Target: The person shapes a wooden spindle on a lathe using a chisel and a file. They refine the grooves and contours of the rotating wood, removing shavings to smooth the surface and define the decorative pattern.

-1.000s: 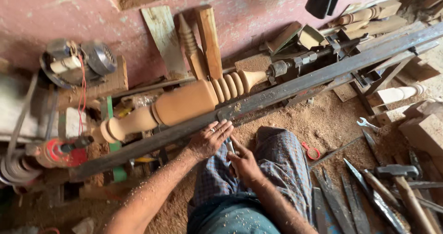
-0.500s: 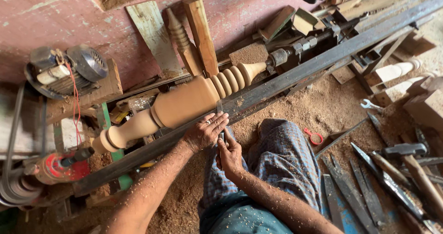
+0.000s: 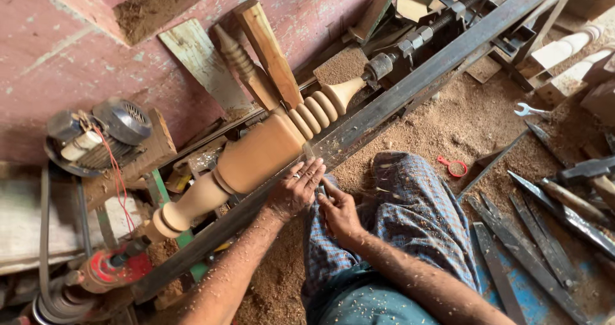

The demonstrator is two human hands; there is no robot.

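smooth matt wooden spindle [image 3: 256,155], dull rusty metal rail [image 3: 410,88], checked cloth [image 3: 410,216]

No packages, labels, signs or screens show in this workshop view.

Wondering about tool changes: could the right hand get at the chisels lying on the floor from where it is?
Probably yes. The right hand sits by the lathe rail, and the chisels lie on the sawdust beside the right leg, with only the checked cloth between.
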